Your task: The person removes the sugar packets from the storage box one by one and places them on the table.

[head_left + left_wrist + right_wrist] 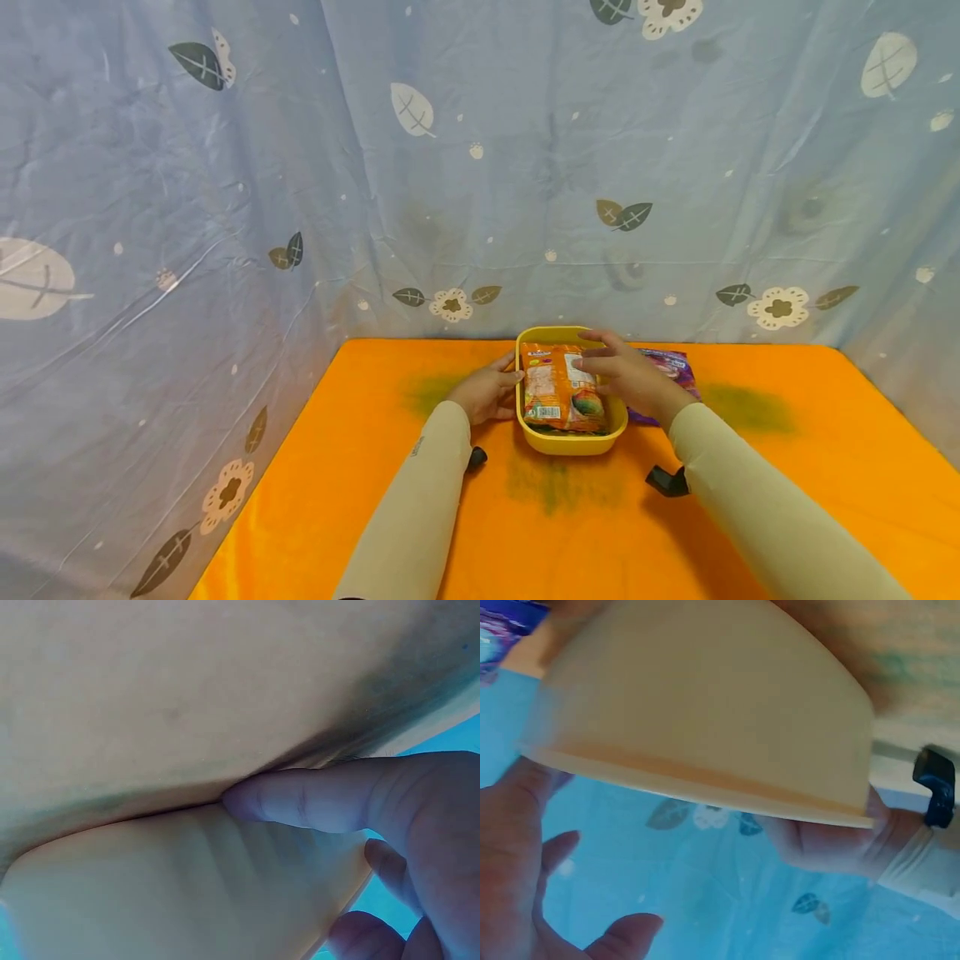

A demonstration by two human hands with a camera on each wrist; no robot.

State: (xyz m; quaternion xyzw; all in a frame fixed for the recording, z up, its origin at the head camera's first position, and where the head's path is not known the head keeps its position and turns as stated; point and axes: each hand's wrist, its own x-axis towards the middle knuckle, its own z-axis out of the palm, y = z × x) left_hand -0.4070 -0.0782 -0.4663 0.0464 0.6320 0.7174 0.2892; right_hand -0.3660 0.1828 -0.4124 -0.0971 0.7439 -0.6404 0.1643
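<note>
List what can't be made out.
Head: part of the purple packet, behind the right hand.
Head: small print on the orange packet, too small.
Head: whatever lies beneath it, mostly covered.
Left wrist: the yellow basin's contents, behind its wall.
Right wrist: purple packet, cut off by frame edge.

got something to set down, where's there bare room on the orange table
Free on the orange table: left, between left sleeve and curtain; right, between purple packet and right-hand table edge; nearest, between left sleeve and right sleeve. Crowded: around the yellow tray, with left hand, right hand and packet close.
</note>
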